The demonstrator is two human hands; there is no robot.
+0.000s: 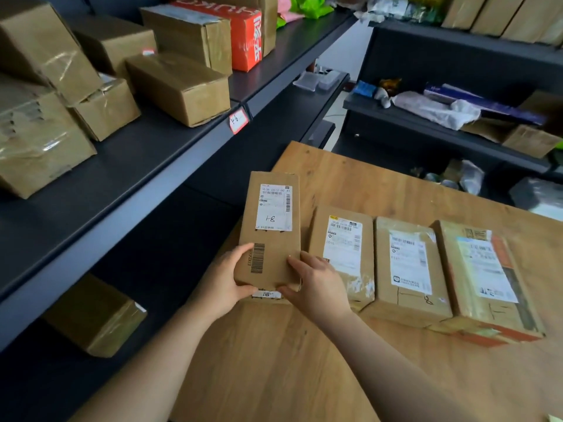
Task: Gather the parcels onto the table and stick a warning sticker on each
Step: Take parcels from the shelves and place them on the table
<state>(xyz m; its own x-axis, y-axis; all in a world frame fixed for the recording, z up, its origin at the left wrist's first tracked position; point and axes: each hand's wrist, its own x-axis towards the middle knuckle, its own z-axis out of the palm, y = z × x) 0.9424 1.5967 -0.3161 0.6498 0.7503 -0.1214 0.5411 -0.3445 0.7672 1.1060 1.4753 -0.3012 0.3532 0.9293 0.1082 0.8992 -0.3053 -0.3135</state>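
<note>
In the head view, a long parcel [271,229] is held along the left edge of the table [365,184], just beside the dark shelving [137,166]. Its near end is gripped from both sides. The left hand [227,280] is wrapped round the near left corner, and the right hand [316,284] is laid on the near right corner with the thumb curled under the end. Whether the parcel rests on the wood cannot be told.

To its right, three parcels [408,269] are lined up side by side, close together, with bare tabletop left open before and behind the row. Only a narrow gap is seen between table and shelving.

The parcels are rectangular brown cardboard, taped, with some tape glossy and wrinkled. The tabletop is matte, light, grained wood.

A white shipping label [273,207] is stuck on the held parcel; a handwritten mark on it is read as "8-1", and the small print is too blurred to read. A barcode [257,257] is printed on the cardboard nearer the hands. A red-bordered tag [239,120] with handwriting is fixed to the shelf edge. On the upper shelf a red carton [246,35] is printed with white characters.
</note>
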